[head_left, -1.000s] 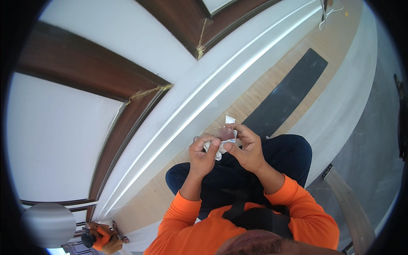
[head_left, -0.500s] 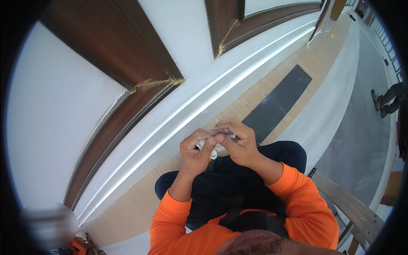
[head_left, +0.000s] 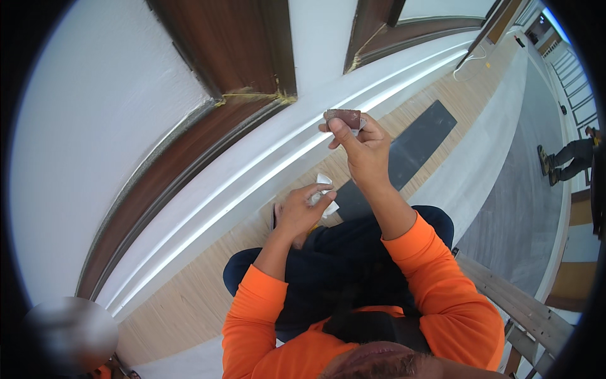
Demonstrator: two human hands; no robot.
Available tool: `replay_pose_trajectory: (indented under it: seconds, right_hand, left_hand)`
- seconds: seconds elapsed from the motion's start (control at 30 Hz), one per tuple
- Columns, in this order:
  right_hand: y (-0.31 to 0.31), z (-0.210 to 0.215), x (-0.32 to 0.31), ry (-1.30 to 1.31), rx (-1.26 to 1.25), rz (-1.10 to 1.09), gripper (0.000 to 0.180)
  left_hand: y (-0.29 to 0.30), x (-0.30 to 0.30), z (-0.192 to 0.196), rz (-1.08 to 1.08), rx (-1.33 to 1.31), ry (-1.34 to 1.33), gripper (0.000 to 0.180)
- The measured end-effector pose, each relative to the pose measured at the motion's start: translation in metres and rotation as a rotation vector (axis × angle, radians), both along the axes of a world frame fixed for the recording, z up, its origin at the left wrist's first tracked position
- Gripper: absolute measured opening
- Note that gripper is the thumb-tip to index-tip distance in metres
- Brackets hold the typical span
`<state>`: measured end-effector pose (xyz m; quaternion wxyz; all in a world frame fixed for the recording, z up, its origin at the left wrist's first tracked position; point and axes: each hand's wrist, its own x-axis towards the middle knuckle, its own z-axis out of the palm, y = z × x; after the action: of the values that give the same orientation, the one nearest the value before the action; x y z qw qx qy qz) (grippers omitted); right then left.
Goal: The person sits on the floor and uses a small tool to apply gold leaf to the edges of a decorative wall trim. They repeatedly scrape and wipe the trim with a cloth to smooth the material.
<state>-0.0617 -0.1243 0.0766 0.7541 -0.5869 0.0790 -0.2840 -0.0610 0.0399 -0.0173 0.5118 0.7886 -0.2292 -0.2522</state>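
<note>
Raised in front of the wall, my right hand (head_left: 369,151) pinches a small reddish-brown piece of sandpaper (head_left: 344,118) between thumb and fingers. A bit of pale material (head_left: 360,126) shows at its right edge. Lower and to the left, my left hand (head_left: 298,210) is closed on a crumpled piece of white paper (head_left: 328,206), which sticks out past the fingers. Beyond the right hand stands a brown wooden frame (head_left: 249,50) with yellowish residue (head_left: 278,98) along its corner joint.
A dark grey plank (head_left: 423,139) lies on the light wood floor (head_left: 196,284). White stepped skirting (head_left: 233,202) runs along the wall. A wooden ladder-like rail (head_left: 511,284) is at my right. Another person's legs (head_left: 568,161) show at the far right, and a blurred round object (head_left: 72,335) at lower left.
My hands have parted. My right hand has moved up and away with the sandpaper, while the left has stayed lower with the white paper. The view has shifted slightly.
</note>
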Motion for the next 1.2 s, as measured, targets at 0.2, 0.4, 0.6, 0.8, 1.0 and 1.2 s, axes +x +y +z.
replay_pose_trajectory:
  seconds: [0.2,0.4,0.6,0.8,1.0,1.2]
  right_hand:
    - [-0.001,0.008,0.024,-0.061,-0.113,-0.032,0.029]
    - [-0.002,0.013,0.036,-0.101,-0.176,0.055,0.027]
    - [0.004,0.002,0.05,-0.137,-0.312,0.091,0.018]
    - [0.015,-0.001,0.065,-0.193,-0.339,-0.008,0.022]
    - [0.016,-0.005,0.068,-0.214,-0.298,-0.068,0.022]
    - [0.009,-0.013,0.075,-0.308,-0.498,-0.083,0.017]
  left_hand:
    - [0.005,0.012,-0.055,-0.1,0.19,-0.161,0.043]
    - [0.003,0.016,-0.071,-0.14,0.379,-0.143,0.046]
    - [0.001,0.016,-0.062,-0.161,0.377,-0.125,0.049]
    - [0.0,0.02,-0.061,-0.131,0.314,-0.124,0.049]
    - [0.002,0.022,-0.061,-0.136,0.32,-0.108,0.051]
    - [0.001,0.02,-0.063,-0.13,0.313,-0.123,0.052]
